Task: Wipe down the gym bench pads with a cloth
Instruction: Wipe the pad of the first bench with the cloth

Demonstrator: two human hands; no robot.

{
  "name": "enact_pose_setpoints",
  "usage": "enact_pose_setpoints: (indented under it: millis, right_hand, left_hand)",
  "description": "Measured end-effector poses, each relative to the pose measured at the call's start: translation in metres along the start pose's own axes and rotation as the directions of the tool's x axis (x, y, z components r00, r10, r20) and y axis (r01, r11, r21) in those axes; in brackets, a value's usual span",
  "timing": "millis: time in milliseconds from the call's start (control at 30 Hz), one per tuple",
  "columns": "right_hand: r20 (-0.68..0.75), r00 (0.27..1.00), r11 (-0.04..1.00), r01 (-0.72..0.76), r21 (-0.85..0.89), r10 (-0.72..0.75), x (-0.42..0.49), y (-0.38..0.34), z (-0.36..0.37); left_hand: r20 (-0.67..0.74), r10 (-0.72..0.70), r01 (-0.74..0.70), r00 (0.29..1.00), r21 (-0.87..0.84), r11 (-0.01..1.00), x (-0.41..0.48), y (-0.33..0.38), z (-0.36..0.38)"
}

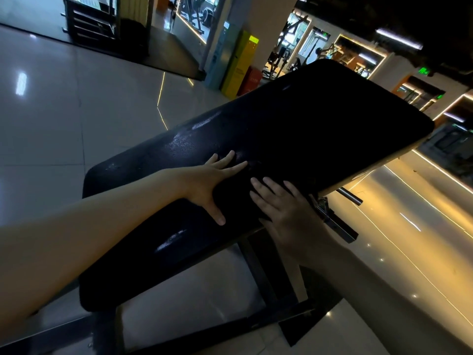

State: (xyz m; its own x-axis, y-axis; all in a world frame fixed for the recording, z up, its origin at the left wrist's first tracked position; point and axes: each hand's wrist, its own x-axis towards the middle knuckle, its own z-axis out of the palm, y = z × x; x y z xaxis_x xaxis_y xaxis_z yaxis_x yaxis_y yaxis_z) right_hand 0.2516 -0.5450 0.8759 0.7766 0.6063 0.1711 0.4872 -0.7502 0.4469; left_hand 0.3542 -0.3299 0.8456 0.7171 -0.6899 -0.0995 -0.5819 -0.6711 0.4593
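Note:
A black gym bench fills the middle of the view. Its long back pad (320,124) rises toward the upper right, with wet streaks shining on its left part. The shorter seat pad (143,252) lies at the lower left. My left hand (204,183) presses flat on the padding where the two pads meet, fingers spread and thumb stretched downward. My right hand (284,208) rests on the right edge of the same spot, fingers laid over the top. Between the two hands lies a dark rounded patch (233,193); I cannot tell whether it is a cloth.
The bench's dark steel frame (258,267) and a metal adjustment bracket with a pin (332,216) sit under the pads. Glossy tiled floor (51,111) surrounds the bench. A yellow cabinet (240,62) and a red box (252,79) stand by a pillar behind. Gym machines are far back.

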Motion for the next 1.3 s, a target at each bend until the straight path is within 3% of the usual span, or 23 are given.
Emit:
enact_pose_setpoints:
  millis: [100, 267, 367, 433, 533, 700, 900, 1033, 1167, 1233, 1300]
  right_hand:
    - [0.017, 1.0, 0.997, -0.018, -0.079, 0.02, 0.008, 0.019, -0.006]
    - [0.006, 0.973, 0.967, -0.229, -0.111, 0.232, 0.023, 0.065, -0.017]
    - [0.008, 0.951, 0.951, -0.31, 0.011, 0.309, 0.031, 0.067, -0.019]
    - [-0.016, 0.957, 0.956, -0.287, 0.064, 0.289, 0.029, 0.05, -0.014]
    - [-0.052, 0.982, 0.983, -0.183, 0.006, 0.183, 0.018, 0.019, -0.005]
    - [-0.092, 0.976, 0.98, -0.195, 0.048, 0.199, 0.012, -0.006, -0.001]
    - [-0.039, 0.99, 0.984, -0.128, 0.121, 0.133, 0.0, -0.038, 0.006]
    - [0.063, 0.997, 0.95, -0.063, 0.306, 0.046, -0.004, -0.059, 0.009]
    - [0.132, 0.989, 0.795, -0.132, 0.592, 0.067, 0.003, -0.064, -0.005]
    - [0.227, 0.964, 0.597, -0.263, 0.758, 0.138, 0.008, -0.056, -0.018]
    - [0.342, 0.913, 0.264, -0.394, 0.88, 0.225, 0.009, -0.047, -0.035]
  left_hand:
    - [0.015, -0.005, 0.005, 1.0, -0.004, 1.0, 0.002, -0.002, -0.002]
    - [0.002, -0.002, 0.002, 1.0, -0.012, 1.0, 0.002, -0.004, 0.001]
    - [-0.004, -0.007, 0.007, 1.0, -0.012, 1.0, 0.003, -0.004, 0.002]
    - [-0.002, -0.003, 0.003, 1.0, -0.012, 1.0, 0.003, -0.004, 0.002]
    - [0.009, -0.003, 0.003, 1.0, -0.006, 1.0, 0.002, -0.003, 0.001]
    - [0.007, -0.012, 0.012, 1.0, 0.023, 1.0, -0.001, 0.003, -0.002]
    - [-0.09, 0.025, -0.018, 0.996, 0.077, 0.997, -0.015, 0.013, -0.004]
    - [-0.15, 0.124, -0.112, 0.981, 0.085, 0.99, -0.03, 0.016, -0.003]
    - [-0.117, 0.165, -0.161, 0.979, 0.048, 0.986, -0.042, 0.023, -0.007]
    - [-0.128, 0.176, -0.177, 0.976, 0.003, 0.984, -0.046, 0.025, -0.013]
    - [-0.158, 0.2, -0.214, 0.967, -0.077, 0.974, -0.052, 0.028, -0.022]
